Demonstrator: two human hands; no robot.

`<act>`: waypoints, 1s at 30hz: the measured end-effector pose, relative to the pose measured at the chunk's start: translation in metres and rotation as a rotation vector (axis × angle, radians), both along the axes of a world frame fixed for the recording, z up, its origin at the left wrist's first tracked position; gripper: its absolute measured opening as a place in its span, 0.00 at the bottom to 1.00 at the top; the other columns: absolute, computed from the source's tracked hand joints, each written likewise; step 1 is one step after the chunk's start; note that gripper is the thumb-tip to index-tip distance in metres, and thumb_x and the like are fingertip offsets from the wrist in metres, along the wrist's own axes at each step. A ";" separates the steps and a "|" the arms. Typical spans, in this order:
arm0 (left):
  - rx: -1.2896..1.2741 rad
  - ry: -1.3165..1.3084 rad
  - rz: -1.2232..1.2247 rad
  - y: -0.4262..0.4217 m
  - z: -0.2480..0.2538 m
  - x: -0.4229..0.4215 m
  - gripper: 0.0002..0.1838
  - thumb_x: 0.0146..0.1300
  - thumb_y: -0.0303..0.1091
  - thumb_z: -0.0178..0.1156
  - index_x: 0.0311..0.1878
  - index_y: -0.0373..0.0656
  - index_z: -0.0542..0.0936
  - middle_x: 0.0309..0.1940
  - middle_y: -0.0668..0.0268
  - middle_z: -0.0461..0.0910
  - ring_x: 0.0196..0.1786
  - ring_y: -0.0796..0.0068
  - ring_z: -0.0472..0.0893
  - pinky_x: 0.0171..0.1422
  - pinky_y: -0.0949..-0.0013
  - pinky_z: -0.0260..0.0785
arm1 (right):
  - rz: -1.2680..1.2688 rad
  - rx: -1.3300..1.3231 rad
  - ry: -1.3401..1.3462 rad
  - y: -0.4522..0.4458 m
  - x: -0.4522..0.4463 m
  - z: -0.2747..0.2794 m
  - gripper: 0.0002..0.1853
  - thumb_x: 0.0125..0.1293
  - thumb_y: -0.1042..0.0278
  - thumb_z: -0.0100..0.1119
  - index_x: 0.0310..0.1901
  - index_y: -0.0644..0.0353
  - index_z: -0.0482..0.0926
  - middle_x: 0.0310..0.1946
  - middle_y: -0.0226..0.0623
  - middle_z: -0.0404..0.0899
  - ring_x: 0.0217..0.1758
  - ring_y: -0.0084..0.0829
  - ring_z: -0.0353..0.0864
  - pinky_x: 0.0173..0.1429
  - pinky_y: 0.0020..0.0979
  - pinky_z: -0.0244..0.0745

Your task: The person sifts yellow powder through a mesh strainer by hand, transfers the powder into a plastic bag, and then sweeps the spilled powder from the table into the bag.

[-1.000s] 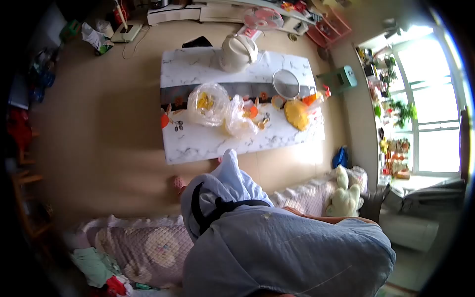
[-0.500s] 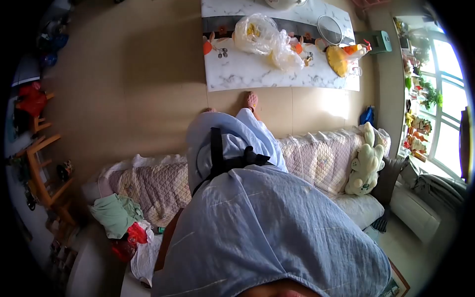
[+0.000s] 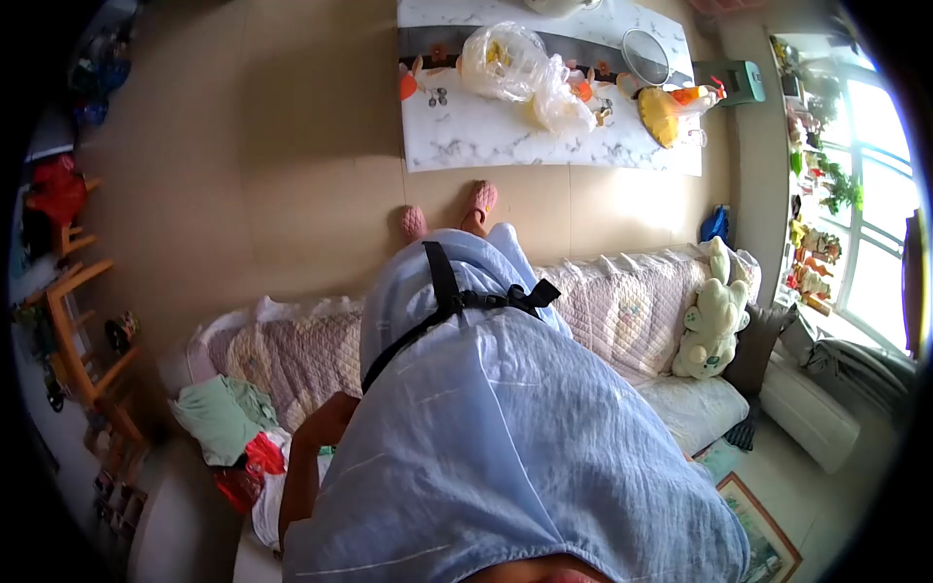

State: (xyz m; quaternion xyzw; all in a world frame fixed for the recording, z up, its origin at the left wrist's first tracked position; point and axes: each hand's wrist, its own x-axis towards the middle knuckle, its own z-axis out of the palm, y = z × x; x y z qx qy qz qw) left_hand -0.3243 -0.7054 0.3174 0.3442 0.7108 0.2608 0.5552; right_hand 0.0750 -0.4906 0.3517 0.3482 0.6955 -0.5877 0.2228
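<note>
My left hand shows at the left side of the light blue dress, close to the cloth. Its fingers are bent out of sight, and I cannot make out whether anything is in them. My right hand is out of view. A black strap with a buckle runs across the front of the dress. Below the hem, two feet in pink slippers are on the floor.
A marble-patterned table stands ahead, bearing plastic bags, a round strainer and a rooster-shaped item. The quilted sofa holds a plush rabbit and green cloth. A wooden frame is at left.
My left hand and forearm have come into sight beside the dress. Both slippers now show more fully, and the strap's buckle is more exposed. The view has shifted slightly.
</note>
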 end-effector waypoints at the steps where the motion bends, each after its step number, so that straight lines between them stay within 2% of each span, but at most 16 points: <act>1: -0.021 -0.001 -0.006 -0.001 0.002 0.001 0.14 0.63 0.36 0.57 0.24 0.37 0.74 0.20 0.64 0.73 0.22 0.76 0.72 0.30 0.69 0.65 | -0.003 0.008 0.006 0.001 -0.003 -0.003 0.16 0.63 0.61 0.53 0.49 0.58 0.77 0.38 0.43 0.82 0.42 0.39 0.79 0.47 0.39 0.74; 7: -0.152 -0.028 -0.053 0.001 0.005 0.017 0.14 0.63 0.34 0.58 0.24 0.37 0.73 0.19 0.65 0.72 0.21 0.78 0.71 0.29 0.70 0.64 | -0.052 0.126 0.073 0.023 -0.036 -0.034 0.16 0.64 0.61 0.52 0.50 0.58 0.76 0.37 0.43 0.82 0.40 0.38 0.79 0.46 0.39 0.74; 13: 0.078 -0.040 0.061 0.047 -0.001 0.051 0.11 0.61 0.29 0.58 0.23 0.37 0.72 0.19 0.67 0.70 0.22 0.81 0.68 0.28 0.72 0.61 | -0.068 0.159 0.116 0.036 -0.049 -0.051 0.17 0.64 0.61 0.52 0.51 0.58 0.75 0.37 0.42 0.82 0.39 0.38 0.79 0.44 0.38 0.75; 21: 0.223 -0.101 0.077 0.099 0.001 0.066 0.09 0.58 0.24 0.58 0.23 0.38 0.71 0.18 0.69 0.67 0.22 0.85 0.64 0.27 0.75 0.57 | -0.088 0.122 0.112 0.056 -0.026 -0.027 0.17 0.65 0.61 0.52 0.53 0.58 0.74 0.36 0.41 0.82 0.37 0.37 0.79 0.43 0.37 0.75; 26: 0.266 -0.186 0.014 0.129 -0.002 0.075 0.09 0.57 0.20 0.58 0.23 0.38 0.70 0.18 0.71 0.65 0.23 0.87 0.62 0.26 0.76 0.55 | -0.110 -0.034 0.112 0.063 -0.005 -0.012 0.18 0.65 0.61 0.51 0.54 0.58 0.74 0.35 0.41 0.82 0.35 0.36 0.79 0.42 0.37 0.75; 29: 0.347 -0.483 0.109 0.135 -0.033 0.088 0.10 0.56 0.19 0.58 0.23 0.38 0.70 0.18 0.73 0.65 0.22 0.87 0.61 0.24 0.75 0.53 | -0.118 -0.296 0.143 0.065 0.009 -0.016 0.20 0.60 0.59 0.57 0.53 0.59 0.73 0.35 0.41 0.81 0.36 0.33 0.80 0.43 0.36 0.76; 30: 0.208 -0.452 0.077 0.154 -0.021 0.093 0.11 0.58 0.20 0.59 0.22 0.39 0.70 0.17 0.75 0.64 0.22 0.89 0.59 0.24 0.75 0.51 | -0.092 -0.385 0.170 0.076 0.014 -0.021 0.21 0.59 0.60 0.58 0.54 0.58 0.73 0.35 0.42 0.81 0.37 0.32 0.80 0.42 0.36 0.76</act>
